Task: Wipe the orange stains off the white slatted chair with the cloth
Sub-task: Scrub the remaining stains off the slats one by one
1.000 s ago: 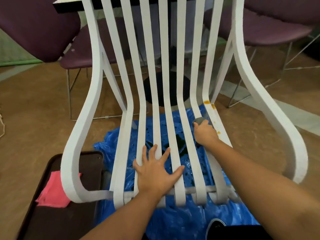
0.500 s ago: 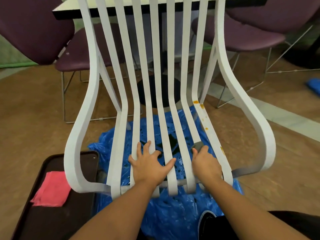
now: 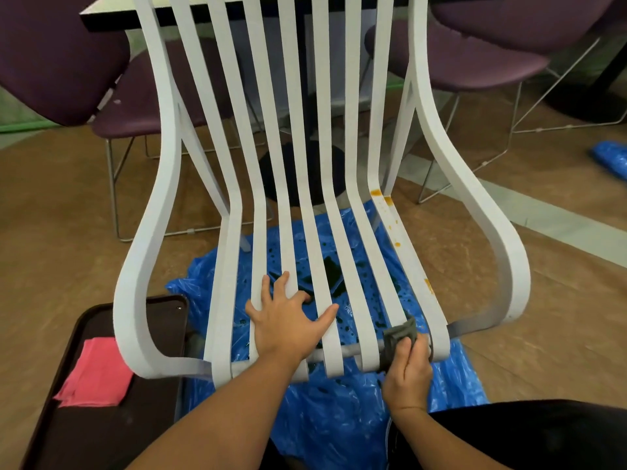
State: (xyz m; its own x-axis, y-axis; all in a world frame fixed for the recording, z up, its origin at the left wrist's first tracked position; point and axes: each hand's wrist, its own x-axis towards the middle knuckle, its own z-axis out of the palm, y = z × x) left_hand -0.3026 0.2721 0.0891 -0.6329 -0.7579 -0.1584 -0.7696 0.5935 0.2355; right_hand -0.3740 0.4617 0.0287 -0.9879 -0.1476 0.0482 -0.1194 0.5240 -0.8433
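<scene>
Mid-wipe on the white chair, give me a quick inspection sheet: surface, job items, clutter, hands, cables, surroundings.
Surface: brown floor; blue plastic sheet under the chair, dark wet spots on it.
Job's things: white slatted chair upright; orange stains on its rightmost slat; grey cloth at the seat's front edge, just left of that slat.
Clutter: dark tray on the floor left, pink cloth on it; blue bundle far right.
Grippers: left hand flat on the middle slats; right hand grips the grey cloth.
Cables: nothing seen.
Surroundings: purple chairs and a table behind.
</scene>
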